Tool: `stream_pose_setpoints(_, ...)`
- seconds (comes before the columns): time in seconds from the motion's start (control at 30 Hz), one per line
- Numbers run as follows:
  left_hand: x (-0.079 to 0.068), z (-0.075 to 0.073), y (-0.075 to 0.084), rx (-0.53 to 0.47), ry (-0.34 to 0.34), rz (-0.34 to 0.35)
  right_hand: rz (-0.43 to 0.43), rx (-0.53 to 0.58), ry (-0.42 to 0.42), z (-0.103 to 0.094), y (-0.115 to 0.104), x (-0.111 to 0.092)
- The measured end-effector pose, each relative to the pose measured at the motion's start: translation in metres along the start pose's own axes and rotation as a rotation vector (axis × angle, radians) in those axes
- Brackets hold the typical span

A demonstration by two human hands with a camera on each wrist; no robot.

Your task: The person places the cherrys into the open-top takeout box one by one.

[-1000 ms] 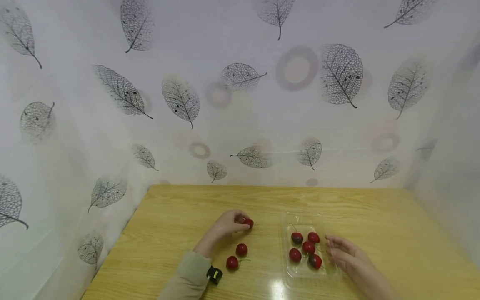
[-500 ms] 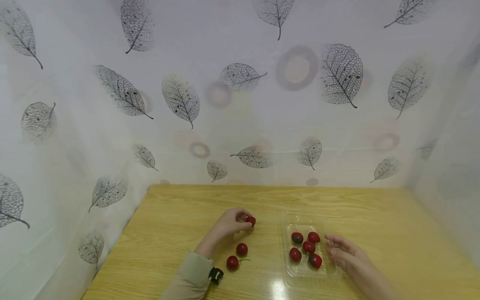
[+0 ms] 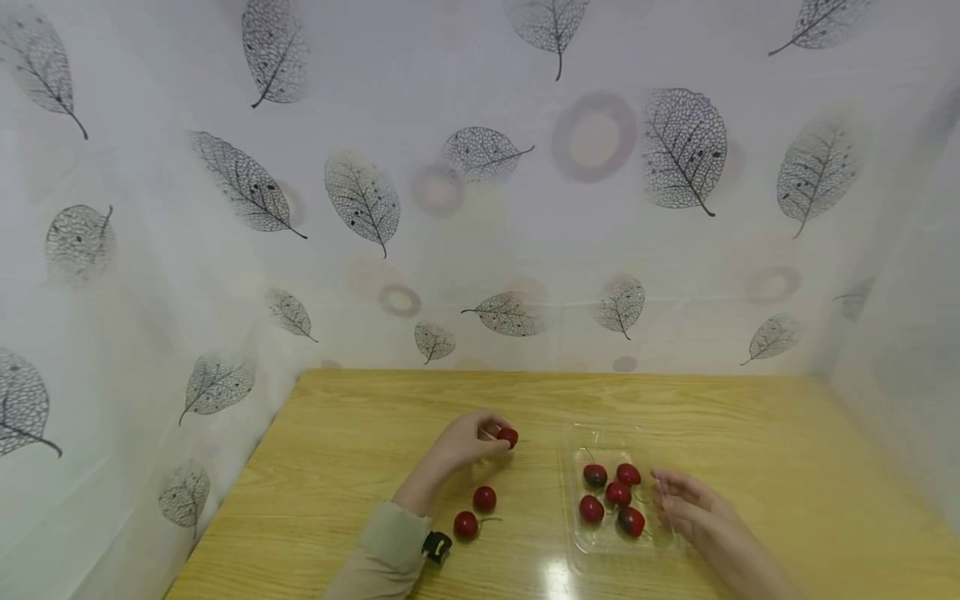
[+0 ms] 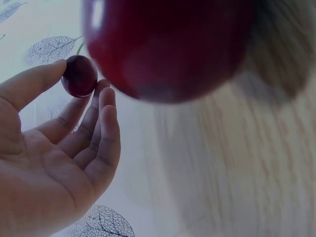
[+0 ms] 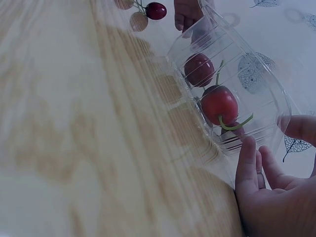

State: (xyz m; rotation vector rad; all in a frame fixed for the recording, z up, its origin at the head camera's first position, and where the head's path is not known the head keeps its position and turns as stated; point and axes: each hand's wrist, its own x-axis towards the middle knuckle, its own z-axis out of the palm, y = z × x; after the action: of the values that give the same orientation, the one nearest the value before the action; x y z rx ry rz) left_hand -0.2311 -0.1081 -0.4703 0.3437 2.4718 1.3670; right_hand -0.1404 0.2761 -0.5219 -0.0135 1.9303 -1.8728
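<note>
Between thumb and fingertips, my left hand pinches a red cherry, left of the clear plastic box. In the left wrist view this cherry has its green stem pointing up. Two more cherries lie on the table near the left forearm, one plain and one with a stem. Several cherries sit inside the clear plastic box. My right hand holds the box by its right side; in the right wrist view the thumb is at the rim and the fingers at the wall.
The wooden table reaches back to a pale curtain printed with leaves. A black wrist camera sits on the left wrist. A cherry looms large and close in the left wrist view.
My left hand has moved a little to the right and away from the body, carrying the pinched cherry. The right hand and the box have stayed in place.
</note>
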Motion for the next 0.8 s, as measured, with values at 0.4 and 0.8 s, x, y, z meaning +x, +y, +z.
stream_pose_setpoints(0.4, 0.004, 0.006, 0.015, 0.052, 0.007, 0.025, -0.001, -0.003, 0.0, -0.001, 0.003, 0.001)
stream_pose_setpoints(0.8, 0.008, 0.017, 0.026, 0.071, 0.007, 0.063, -0.037, 0.007, -0.004, 0.002, 0.003, -0.001)
